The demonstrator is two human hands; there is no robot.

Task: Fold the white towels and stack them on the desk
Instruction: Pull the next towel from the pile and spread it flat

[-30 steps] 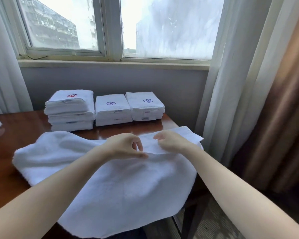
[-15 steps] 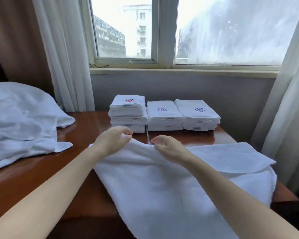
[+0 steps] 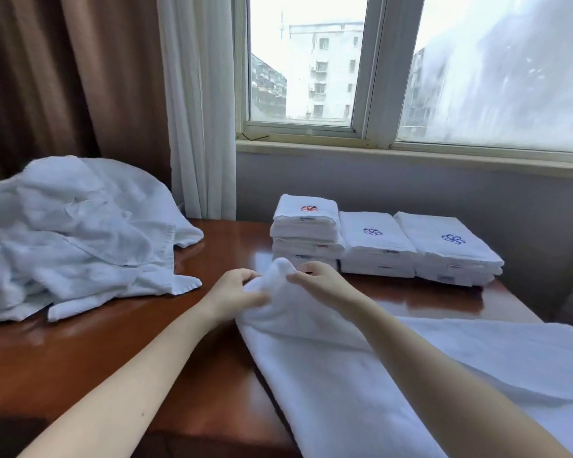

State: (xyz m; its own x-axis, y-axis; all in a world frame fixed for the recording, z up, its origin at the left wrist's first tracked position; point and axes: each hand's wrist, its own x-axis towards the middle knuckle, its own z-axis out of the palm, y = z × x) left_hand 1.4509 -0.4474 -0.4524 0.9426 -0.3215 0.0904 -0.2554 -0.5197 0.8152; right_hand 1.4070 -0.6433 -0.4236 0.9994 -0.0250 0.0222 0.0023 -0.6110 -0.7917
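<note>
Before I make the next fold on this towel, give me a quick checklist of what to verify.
1. Both hands gripping the towel: ok, left hand and right hand pinch its raised corner.
2. Towel lying flat: not ok, bunched at that corner.
3. Bare desk beside it: ok.
4. Folded stacks clear of towel: cannot tell, corner overlaps nearest stack in view.
5. Unfolded pile apart: ok.

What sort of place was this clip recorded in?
Probably a hotel guest room: stacks of folded white towels with embroidered logos sit on a polished wooden desk below a window, heavy brown curtains and sheers hang beside it, and a heap of unfolded towels lies at the left.
</note>
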